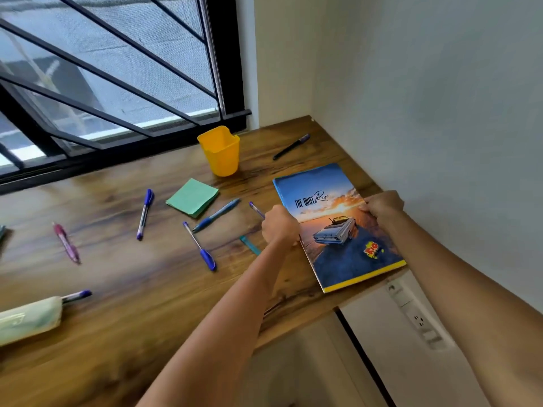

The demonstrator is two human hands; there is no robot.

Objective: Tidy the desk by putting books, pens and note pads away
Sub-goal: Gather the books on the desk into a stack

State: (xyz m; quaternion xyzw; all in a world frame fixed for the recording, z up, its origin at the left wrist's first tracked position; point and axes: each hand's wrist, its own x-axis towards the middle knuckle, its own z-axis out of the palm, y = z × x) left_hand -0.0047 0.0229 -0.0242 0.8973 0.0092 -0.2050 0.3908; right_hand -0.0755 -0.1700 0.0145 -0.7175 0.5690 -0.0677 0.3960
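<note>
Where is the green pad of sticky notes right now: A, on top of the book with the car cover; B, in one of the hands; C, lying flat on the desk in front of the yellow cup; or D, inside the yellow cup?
C: the green pad of sticky notes lies flat on the desk, just in front of the yellow cup, clear of the book that both hands grip.
</note>
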